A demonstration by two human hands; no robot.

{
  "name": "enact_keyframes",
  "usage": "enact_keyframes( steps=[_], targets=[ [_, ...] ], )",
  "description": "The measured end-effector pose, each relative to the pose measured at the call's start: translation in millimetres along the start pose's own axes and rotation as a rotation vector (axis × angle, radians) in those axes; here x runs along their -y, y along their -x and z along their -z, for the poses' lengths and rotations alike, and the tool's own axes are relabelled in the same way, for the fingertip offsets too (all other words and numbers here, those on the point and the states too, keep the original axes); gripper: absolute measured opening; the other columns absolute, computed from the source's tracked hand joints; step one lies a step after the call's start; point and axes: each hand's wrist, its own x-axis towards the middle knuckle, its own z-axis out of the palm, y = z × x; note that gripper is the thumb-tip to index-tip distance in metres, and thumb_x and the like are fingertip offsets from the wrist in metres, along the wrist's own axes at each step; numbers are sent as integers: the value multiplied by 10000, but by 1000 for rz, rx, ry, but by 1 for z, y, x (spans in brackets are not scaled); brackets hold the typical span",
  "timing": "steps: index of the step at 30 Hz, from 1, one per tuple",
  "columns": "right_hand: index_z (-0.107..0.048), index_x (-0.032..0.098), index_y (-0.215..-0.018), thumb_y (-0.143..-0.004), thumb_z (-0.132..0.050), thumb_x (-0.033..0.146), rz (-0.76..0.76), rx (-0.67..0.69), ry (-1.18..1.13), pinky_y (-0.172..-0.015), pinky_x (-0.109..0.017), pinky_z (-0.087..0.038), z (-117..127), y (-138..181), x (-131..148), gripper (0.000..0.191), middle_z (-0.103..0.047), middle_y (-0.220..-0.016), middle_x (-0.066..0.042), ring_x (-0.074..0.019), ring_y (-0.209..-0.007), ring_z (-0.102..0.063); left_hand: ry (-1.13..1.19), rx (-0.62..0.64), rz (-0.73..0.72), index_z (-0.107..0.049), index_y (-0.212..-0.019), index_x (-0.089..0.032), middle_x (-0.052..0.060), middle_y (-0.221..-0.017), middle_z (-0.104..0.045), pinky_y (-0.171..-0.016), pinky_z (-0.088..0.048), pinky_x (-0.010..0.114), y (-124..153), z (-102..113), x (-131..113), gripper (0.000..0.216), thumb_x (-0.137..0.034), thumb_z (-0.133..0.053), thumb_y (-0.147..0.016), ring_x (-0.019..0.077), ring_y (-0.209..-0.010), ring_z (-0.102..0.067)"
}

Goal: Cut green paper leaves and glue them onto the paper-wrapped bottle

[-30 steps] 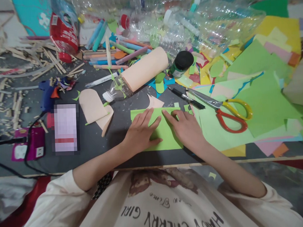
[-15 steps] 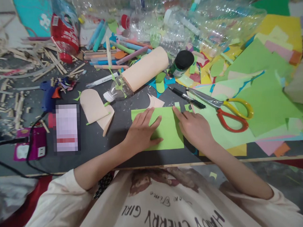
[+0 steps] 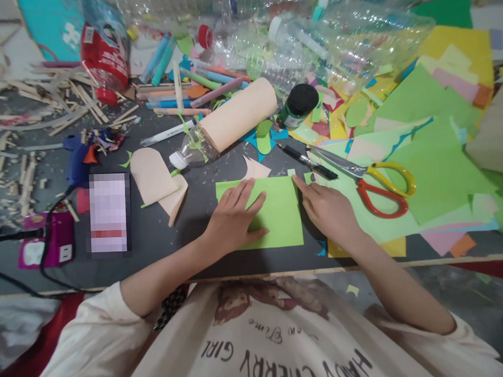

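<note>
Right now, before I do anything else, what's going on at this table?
A person is working with a piece of lime-green paper at the near side of the table. Their left hand lies spread over the paper's left part, while the index finger of the right hand reaches its far right corner. The scissors lie to the right, out of the hands, and a bottle wrapped in peach paper lies on its side beyond.
</note>
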Motion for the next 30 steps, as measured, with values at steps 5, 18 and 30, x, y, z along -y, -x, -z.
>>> enact_keyframes(
  steps=[5,18,30],
  targets=[
    [-564,103,-1277,-953,-359,319,-24,-39,-47,-615,-321,-432,-2,1,2,440,-651,-734,-95,-235,-690,-601,-16,3,-3,-475,-1348,-128,249,-1464,-373,-1048,-359,500,1,0,-1,682,-503,-611,-795,380,-1343,-387],
    [-89,101,-1519,-973,-211,474,224,-59,-187,-1124,-452,-271,-30,-8,28,673,-356,-1513,-153,-262,-1403,-315,-21,19,-11,-415,-1378,-120,273,-1475,-334,-1061,-340,504,2,-2,-3,694,-496,-586,-821,388,-1378,-331],
    [-120,113,-1517,-971,-202,481,180,-25,-204,-1135,-481,-268,-30,-7,30,664,-322,-1529,-154,-264,-1420,-292,-41,8,177,-432,-1391,-264,228,-1507,-298,-1047,-373,521,18,1,-7,655,-504,-608,-807,423,-1377,-316]
  ],
)
